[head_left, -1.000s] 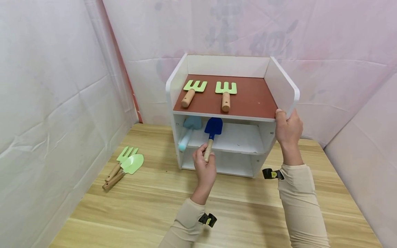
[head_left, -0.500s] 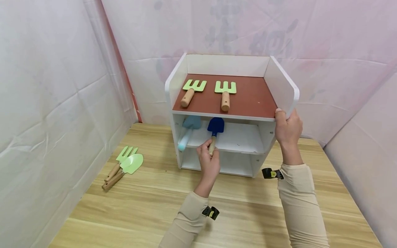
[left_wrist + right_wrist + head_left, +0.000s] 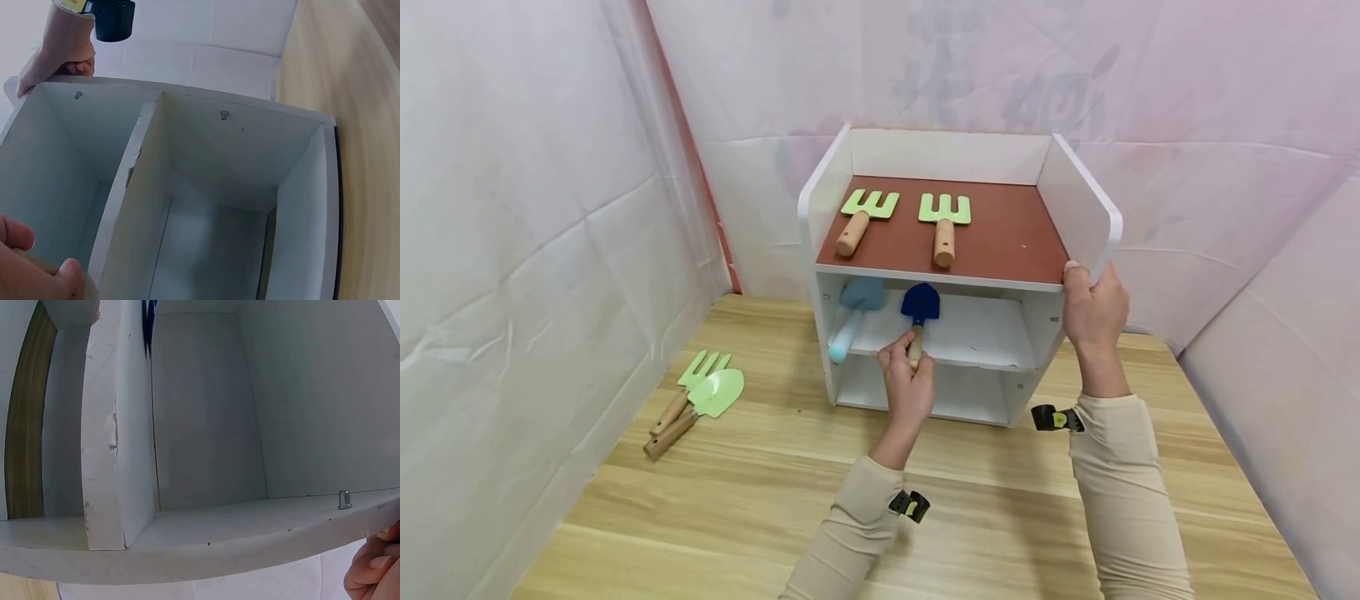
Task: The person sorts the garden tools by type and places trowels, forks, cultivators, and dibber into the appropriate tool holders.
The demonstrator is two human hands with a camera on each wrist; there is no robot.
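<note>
My left hand [image 3: 908, 385] pinches the wooden handle of a dark blue toy shovel [image 3: 921, 302], whose blade lies over the middle shelf [image 3: 985, 329] of a small white cabinet [image 3: 925, 272]. In the left wrist view, the fingers [image 3: 44, 281] hold that handle at the shelf's front edge. To its left on the same shelf is a light blue shovel [image 3: 862, 295], its handle sticking out over the edge. My right hand [image 3: 1096, 315] grips the cabinet's right side at the front corner of the brown top. In the right wrist view, a sliver of the blue blade [image 3: 149, 325] shows.
Two green hand forks [image 3: 944, 210] with wooden handles lie on the brown top. On the wooden table [image 3: 760, 500], left of the cabinet, a green trowel [image 3: 718, 392] overlaps another green fork [image 3: 702, 370]. Light cloth sheets [image 3: 550, 250] hang around the table.
My left hand has moved forward and slightly right, bringing the dark blue shovel deeper onto the middle shelf. My right hand keeps its grip on the cabinet.
</note>
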